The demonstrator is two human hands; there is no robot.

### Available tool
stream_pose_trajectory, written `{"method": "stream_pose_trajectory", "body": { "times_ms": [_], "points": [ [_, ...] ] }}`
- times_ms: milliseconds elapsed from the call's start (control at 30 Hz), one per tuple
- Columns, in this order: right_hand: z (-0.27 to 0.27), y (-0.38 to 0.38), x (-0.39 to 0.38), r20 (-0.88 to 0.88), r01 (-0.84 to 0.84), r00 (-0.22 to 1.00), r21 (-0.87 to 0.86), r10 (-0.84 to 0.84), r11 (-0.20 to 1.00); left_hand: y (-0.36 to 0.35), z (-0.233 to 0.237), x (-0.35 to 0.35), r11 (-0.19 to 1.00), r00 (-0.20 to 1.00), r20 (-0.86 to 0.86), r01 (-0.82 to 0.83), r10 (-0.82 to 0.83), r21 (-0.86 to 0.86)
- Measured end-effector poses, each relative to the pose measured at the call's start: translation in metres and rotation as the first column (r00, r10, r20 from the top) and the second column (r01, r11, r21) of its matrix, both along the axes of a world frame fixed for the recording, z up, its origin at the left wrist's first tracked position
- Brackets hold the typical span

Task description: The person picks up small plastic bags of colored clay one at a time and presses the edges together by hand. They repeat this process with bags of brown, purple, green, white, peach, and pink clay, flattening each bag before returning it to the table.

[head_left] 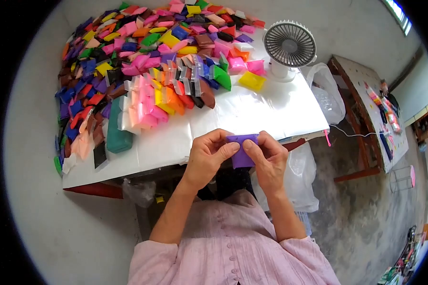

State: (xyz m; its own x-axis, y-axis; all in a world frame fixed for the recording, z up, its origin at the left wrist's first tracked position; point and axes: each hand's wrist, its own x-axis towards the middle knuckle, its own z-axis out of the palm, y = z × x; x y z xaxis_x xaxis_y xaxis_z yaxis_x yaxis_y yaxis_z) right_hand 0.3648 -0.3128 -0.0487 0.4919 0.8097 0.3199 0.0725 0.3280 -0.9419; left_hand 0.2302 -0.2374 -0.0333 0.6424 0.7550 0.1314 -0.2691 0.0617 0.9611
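A small purple packet [243, 158] is held up between both hands, just off the table's front edge. My left hand [209, 154] pinches its left side, thumb on the front face. On the other side my right hand [269, 159] grips it in the same way, the thumb near the top edge. Beyond the hands, rows of clear-wrapped packets in pink, yellow, orange, red, brown and black [164, 97] stand lined up on the white tabletop [252, 111]. A yellow packet [252, 81] lies apart to their right, and a teal block-shaped case [119, 128] stands at their left end.
A large heap of colourful packets [128, 42] covers the table's back and left. A white fan [289, 45] stands at the back right. Plastic bags [325, 95] hang beside the table. A second table [366, 99] stands further right, with a white cable running to it.
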Motion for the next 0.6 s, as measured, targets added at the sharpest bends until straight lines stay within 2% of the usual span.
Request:
{"method": "stream_pose_trajectory", "body": {
  "times_ms": [133, 333, 533, 600],
  "points": [
    [-0.009, 0.000, -0.005, 0.055, 0.100, 0.993, 0.080, -0.105, 0.992, -0.008, 0.001, 0.003, 0.997, 0.996, -0.058, -0.072, 0.071, -0.007],
    [-0.001, -0.004, -0.008, -0.146, 0.004, 0.989, -0.071, -0.014, 0.997, -0.004, -0.005, 0.003, 0.995, 0.996, -0.026, -0.078, 0.080, 0.055],
    [-0.002, -0.007, -0.002, 0.185, 0.128, 0.973, 0.066, -0.138, 0.990, -0.006, -0.011, 0.010, 0.995, 0.997, 0.006, -0.075, 0.075, 0.069],
    [-0.002, -0.005, -0.004, 0.131, 0.166, 0.975, 0.090, -0.177, 0.982, -0.007, -0.009, 0.009, 0.993, 0.993, -0.064, -0.096, 0.101, 0.067]
  ]
}}
